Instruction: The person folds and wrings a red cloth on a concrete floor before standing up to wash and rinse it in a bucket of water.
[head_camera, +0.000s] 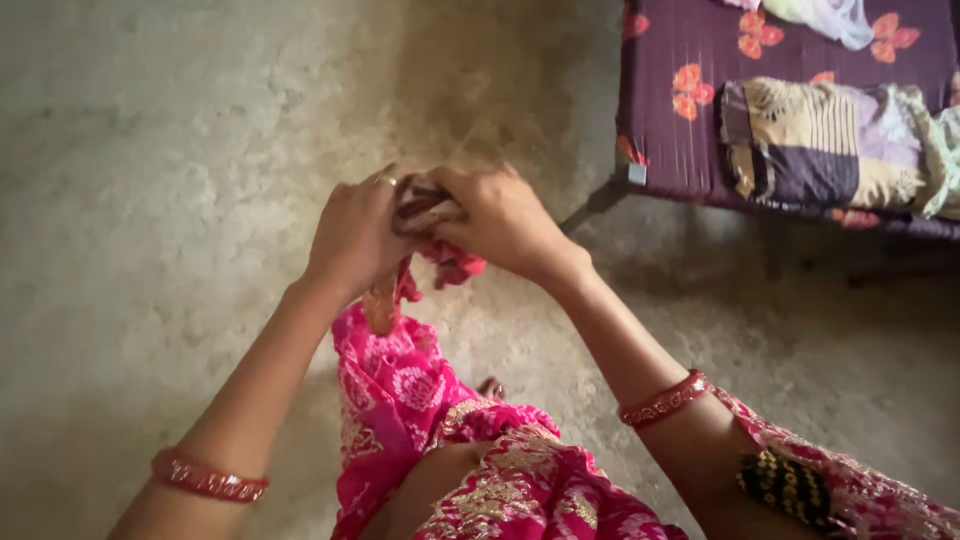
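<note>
Two hands, left (355, 235) and right (505, 220), at frame centre. Two red bangles, one lower left (208, 478), one lower right (664, 400). One ring (388, 181) on the left hand. One pink cloth (420, 400), lower centre. One bed (680, 120), upper right, bearing one folded blanket (820, 145).

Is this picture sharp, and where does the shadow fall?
Head view: soft all over, with the left hand, right hand and pink cloth slightly blurred; a dim shadow darkens the floor above the hands; even light, no glare.
</note>
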